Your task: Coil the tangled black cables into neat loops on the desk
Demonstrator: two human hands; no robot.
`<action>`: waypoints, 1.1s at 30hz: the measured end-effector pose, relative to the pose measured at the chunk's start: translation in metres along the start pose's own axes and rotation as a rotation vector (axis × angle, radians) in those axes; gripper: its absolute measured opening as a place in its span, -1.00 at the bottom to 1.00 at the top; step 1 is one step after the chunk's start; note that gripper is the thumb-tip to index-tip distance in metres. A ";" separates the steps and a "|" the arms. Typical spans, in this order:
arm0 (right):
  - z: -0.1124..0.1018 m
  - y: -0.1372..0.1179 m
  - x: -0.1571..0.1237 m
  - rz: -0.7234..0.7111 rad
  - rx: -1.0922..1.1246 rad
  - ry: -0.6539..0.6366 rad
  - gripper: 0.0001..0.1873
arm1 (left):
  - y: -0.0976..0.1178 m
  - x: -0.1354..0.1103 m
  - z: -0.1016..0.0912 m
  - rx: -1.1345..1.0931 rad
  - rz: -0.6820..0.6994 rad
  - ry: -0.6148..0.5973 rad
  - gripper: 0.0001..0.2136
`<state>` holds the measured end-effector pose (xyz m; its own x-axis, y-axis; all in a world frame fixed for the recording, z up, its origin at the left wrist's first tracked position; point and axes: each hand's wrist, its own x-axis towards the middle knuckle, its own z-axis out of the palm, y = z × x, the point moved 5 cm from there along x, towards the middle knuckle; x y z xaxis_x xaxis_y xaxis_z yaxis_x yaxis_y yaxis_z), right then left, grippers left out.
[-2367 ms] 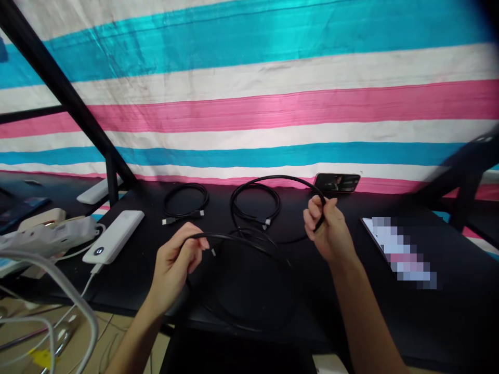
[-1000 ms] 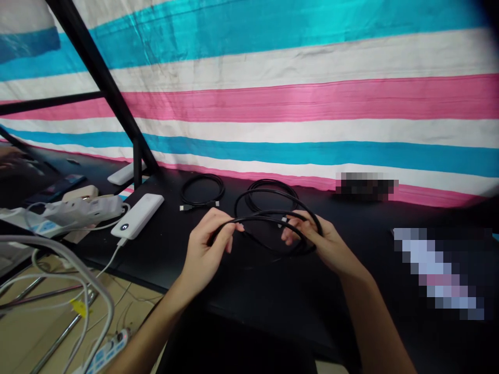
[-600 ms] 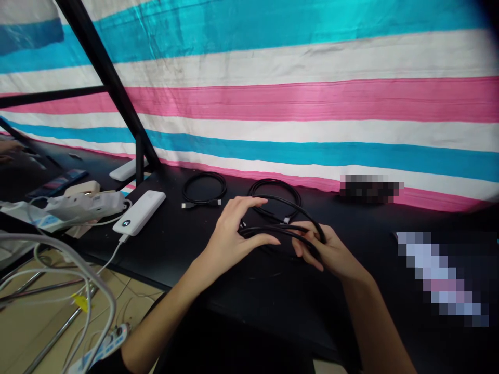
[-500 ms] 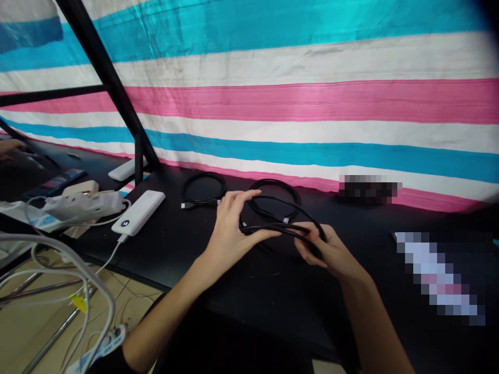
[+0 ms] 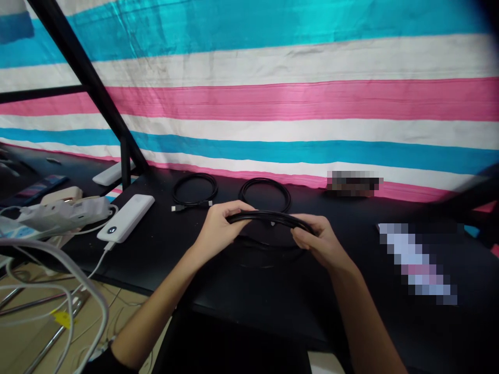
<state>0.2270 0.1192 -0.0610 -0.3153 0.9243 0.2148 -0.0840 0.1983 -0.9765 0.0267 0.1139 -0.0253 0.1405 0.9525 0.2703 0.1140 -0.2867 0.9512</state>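
Between my hands is a black cable (image 5: 268,216) gathered in a coil, its strands lying close together above the table. My left hand (image 5: 222,223) is closed on the coil's left side, thumb below and fingers above. On the right side, my right hand (image 5: 317,234) grips the same strands. Behind them on the table lie two more coiled black cables: the left coil (image 5: 195,176) shows its two plugs (image 5: 178,209) in front, and the right coil (image 5: 287,197) is partly hidden by my hands and the held cable.
A white power bank (image 5: 127,218) with a white cable plugged in lies at the left, beside a cluttered power strip (image 5: 70,213). A black frame post (image 5: 89,88) slants above. Striped sheeting (image 5: 273,98) hangs behind the black table (image 5: 253,291). Two blurred-out items (image 5: 417,265) (image 5: 353,184) sit at the right.
My left hand has closed from a wide spread onto the cable. The loose upper loop has come down, and the strands now lie bunched together. The view has shifted slightly right.
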 end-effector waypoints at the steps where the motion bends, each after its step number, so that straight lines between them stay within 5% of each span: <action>1: -0.002 -0.001 0.001 -0.015 0.025 0.040 -0.71 | -0.002 0.000 -0.001 -0.070 -0.046 0.020 -0.92; 7: 0.007 -0.004 0.004 -0.015 0.120 0.085 -0.80 | -0.007 -0.002 -0.006 -0.632 -0.228 0.230 -0.88; 11: 0.023 0.000 0.009 0.089 0.425 0.102 -0.75 | -0.013 -0.008 0.004 -0.860 -0.312 0.360 -0.83; 15: 0.021 0.003 0.012 0.145 0.643 0.211 -0.71 | -0.024 -0.017 0.029 -0.999 -0.413 0.304 -0.59; 20: -0.002 0.001 0.014 0.144 0.660 0.336 -0.61 | -0.026 -0.017 0.043 -0.968 -0.482 0.044 -0.66; 24: -0.004 -0.001 0.012 0.224 0.623 0.300 -0.67 | -0.023 -0.015 0.022 -0.846 -0.415 0.071 -0.84; 33: 0.014 0.006 0.011 0.295 0.523 0.126 -0.66 | -0.021 -0.017 0.005 -0.543 -0.307 0.084 -0.68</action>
<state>0.2093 0.1258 -0.0644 -0.2843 0.9537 -0.0984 -0.4734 -0.2289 -0.8506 0.0271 0.1033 -0.0507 0.1000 0.9943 -0.0375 -0.3819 0.0731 0.9213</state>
